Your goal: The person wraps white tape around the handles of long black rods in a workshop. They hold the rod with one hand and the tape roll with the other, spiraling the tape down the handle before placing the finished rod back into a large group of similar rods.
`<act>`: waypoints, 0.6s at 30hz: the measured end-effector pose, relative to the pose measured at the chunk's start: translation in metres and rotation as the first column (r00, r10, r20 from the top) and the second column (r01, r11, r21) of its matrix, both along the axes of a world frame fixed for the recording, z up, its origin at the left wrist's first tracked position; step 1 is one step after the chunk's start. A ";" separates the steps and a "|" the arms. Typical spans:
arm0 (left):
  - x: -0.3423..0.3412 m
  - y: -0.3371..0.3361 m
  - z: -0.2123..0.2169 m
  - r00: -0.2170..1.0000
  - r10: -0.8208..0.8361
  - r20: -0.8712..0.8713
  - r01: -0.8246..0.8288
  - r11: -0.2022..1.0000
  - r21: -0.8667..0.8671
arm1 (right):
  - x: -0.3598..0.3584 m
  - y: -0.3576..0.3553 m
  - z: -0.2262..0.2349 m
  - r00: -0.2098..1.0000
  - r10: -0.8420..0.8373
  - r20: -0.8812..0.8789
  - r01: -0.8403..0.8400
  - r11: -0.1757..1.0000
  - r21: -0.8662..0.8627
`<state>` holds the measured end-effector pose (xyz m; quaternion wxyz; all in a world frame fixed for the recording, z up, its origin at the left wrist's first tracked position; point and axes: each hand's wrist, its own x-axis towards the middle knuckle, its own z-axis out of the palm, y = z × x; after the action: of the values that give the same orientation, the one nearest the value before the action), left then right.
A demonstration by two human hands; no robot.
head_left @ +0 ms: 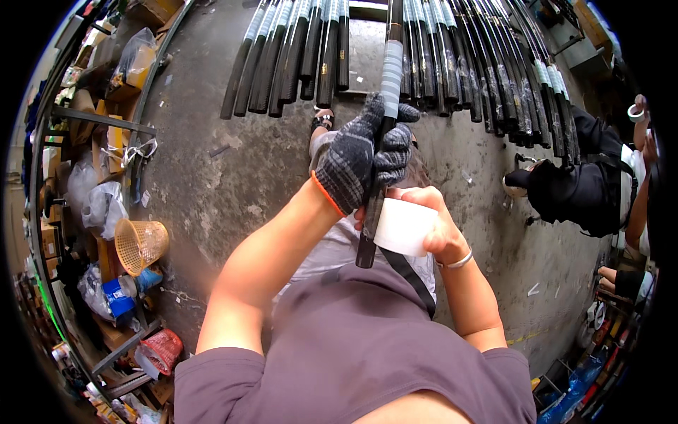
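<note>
A long black pole [366, 251] runs upright through the middle of the view, its lower end near my lap. My left hand [353, 155], in a dark grey knit glove with an orange cuff, is wrapped around the pole. Just above the glove, a pale, whitish wrap [392, 67] covers a stretch of the pole. Bare and lower down, my right hand [438, 222] grips a wide white roll of tape [404, 227] close against the pole. Some of its fingers are hidden behind the roll and the pole.
Several similar black poles with pale bands lie side by side ahead, left [296, 63] and right [487, 85]. At the right is a person in dark trousers [572, 198]. Cluttered shelving lines the left, beside an orange basket [141, 246] and a red basket [161, 351].
</note>
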<state>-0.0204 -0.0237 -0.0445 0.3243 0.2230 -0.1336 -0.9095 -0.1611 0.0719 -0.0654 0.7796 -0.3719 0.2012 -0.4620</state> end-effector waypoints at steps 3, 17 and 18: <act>0.004 0.003 -0.011 0.956 0.110 0.273 -0.069 0.985 -0.156 | -0.004 0.005 0.003 0.887 -0.053 -0.458 0.011 0.995 -0.095; 0.013 0.031 0.013 0.811 0.370 0.453 -0.037 0.805 -0.592 | 0.020 0.020 0.017 0.713 -0.386 -0.585 -0.016 0.826 -0.564; 0.015 0.030 0.014 0.787 0.381 0.486 0.027 0.765 -0.643 | 0.024 0.020 0.015 0.742 -0.399 -0.539 -0.010 0.797 -0.604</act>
<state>-0.0054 0.0063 -0.0304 0.4099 0.3876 -0.4950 -0.6609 -0.1374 0.0921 -0.0508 0.4584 -0.6977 0.3473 -0.4271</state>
